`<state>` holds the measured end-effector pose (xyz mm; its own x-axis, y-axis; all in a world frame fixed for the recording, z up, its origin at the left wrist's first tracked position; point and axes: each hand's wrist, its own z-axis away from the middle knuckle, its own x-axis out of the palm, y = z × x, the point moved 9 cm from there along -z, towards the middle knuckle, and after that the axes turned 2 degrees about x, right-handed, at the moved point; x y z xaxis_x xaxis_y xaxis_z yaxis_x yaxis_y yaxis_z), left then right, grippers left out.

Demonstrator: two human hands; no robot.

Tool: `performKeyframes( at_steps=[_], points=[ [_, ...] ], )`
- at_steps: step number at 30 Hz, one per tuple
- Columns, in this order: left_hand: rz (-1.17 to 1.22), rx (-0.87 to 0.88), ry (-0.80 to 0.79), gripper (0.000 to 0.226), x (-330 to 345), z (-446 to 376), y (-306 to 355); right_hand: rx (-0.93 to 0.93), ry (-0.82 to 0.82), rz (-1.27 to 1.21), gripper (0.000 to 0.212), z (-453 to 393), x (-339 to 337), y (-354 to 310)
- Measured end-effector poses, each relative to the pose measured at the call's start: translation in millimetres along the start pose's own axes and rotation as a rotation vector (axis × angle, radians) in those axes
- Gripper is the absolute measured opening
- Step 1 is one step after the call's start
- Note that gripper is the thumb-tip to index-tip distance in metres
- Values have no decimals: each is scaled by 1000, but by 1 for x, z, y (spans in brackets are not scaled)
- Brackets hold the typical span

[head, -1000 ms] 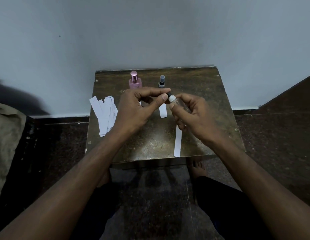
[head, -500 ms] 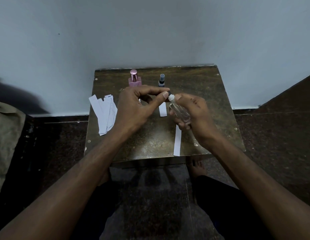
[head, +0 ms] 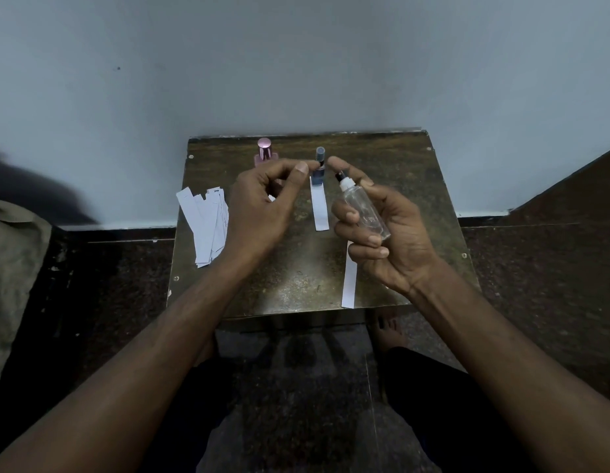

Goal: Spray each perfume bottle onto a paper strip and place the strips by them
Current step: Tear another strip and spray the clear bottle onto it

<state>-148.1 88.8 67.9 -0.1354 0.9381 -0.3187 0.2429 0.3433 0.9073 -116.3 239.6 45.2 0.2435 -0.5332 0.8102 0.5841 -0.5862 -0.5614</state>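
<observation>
My right hand (head: 395,233) holds a clear spray bottle (head: 363,208) tilted over the small brown table (head: 296,274), its black nozzle uncovered and pointing up-left. Just left of the nozzle, my left hand (head: 262,206) has thumb and forefinger pinched together; whether a cap sits between them is too small to tell. A pink bottle (head: 264,151) and a blue bottle (head: 319,155) stand at the table's back. One white strip (head: 319,208) lies in front of the blue bottle. Another strip (head: 349,281) lies near the front edge under my right hand.
A loose pile of several white paper strips (head: 204,227) overhangs the table's left edge. The table stands against a pale wall (head: 296,63) on a dark stone floor (head: 535,285). My knees and a bare foot (head: 387,329) are below the front edge.
My left hand has pulled away from the top of the clear bottle, and the black nozzle now shows. My right hand has tipped the bottle back and moved slightly right.
</observation>
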Motion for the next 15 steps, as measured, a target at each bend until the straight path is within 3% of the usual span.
performKeyframes(
  at_steps=[3,6,9,12,15],
  points=[
    [-268,100,-140,18,17,4,7,-82,66,171,40,6,0,-7],
    [-545,231,-372,24,48,17,15,-269,258,600,30,29,0,-26],
    [-655,225,-481,38,68,27,12,-392,367,923,28,60,10,-36],
    [-669,234,-513,46,79,30,13,-465,480,1016,25,85,14,-42],
    [-765,282,-546,35,88,34,18,-518,595,960,24,99,7,-42]
  ],
)
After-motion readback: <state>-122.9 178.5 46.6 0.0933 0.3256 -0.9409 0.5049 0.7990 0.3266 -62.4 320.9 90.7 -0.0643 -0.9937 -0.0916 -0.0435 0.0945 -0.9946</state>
